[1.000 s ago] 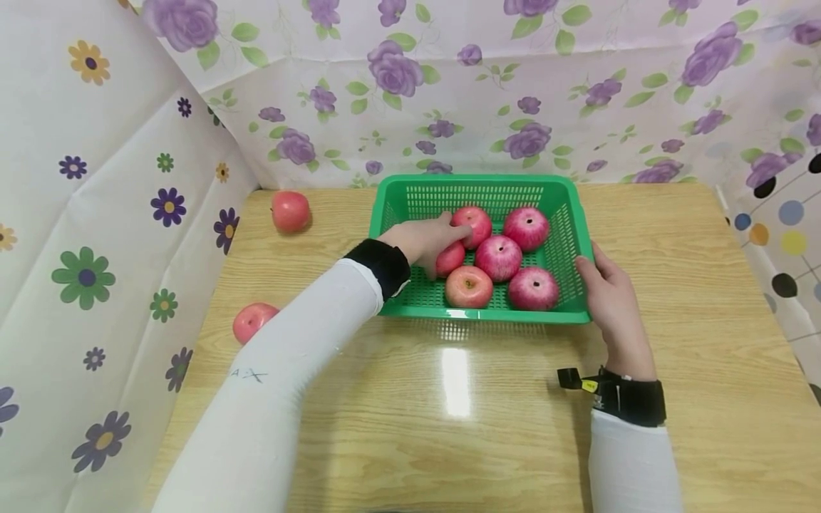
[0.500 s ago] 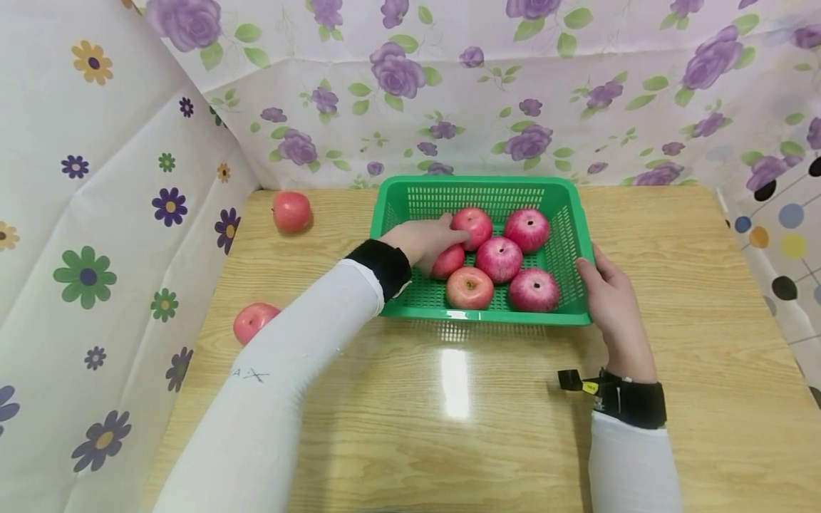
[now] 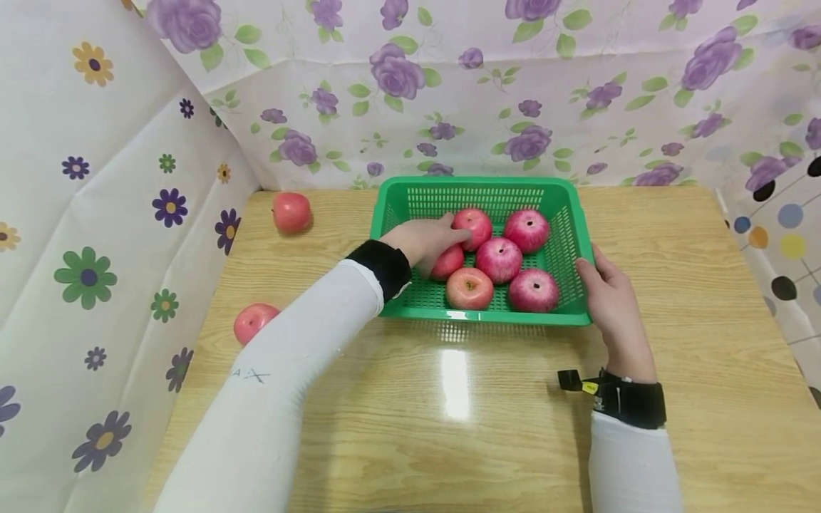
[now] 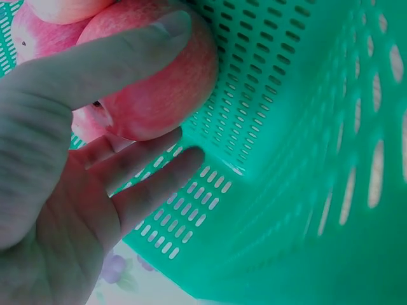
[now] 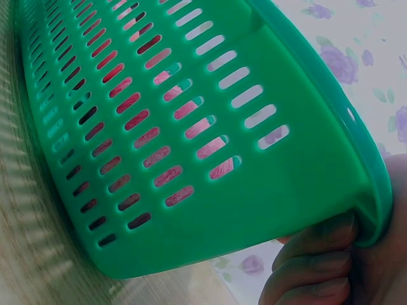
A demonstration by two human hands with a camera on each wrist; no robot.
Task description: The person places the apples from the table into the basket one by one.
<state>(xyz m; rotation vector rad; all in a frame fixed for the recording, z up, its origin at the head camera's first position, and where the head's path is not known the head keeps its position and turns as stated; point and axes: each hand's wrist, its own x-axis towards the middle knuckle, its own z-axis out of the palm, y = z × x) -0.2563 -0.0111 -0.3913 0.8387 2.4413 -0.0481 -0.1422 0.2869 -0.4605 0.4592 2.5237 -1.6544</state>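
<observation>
My left hand [image 3: 425,241] reaches into the green plastic basket [image 3: 481,314] at its left side. It holds a red apple [image 3: 447,263], partly hidden under the hand in the head view. The left wrist view shows the thumb lying across this apple [image 4: 159,95] and the fingers along its lower side, close to the basket wall. At the basket's right end my right hand [image 3: 611,296] grips the rim, thumb inside; in the right wrist view its curled fingers [image 5: 311,270] are under the rim. Several other apples, including a paler one [image 3: 470,288], sit in the basket.
Two apples lie outside the basket on the wooden table [image 3: 449,456]: one at the back left [image 3: 291,212], one [image 3: 253,320] beside my left forearm, which partly covers it. A flowered cloth [image 3: 474,107] stands right behind the basket, and another covers the left side.
The apple under my left hand has shifted very slightly left, with the fingers settling closer around it. The right hand keeps its grip on the basket rim.
</observation>
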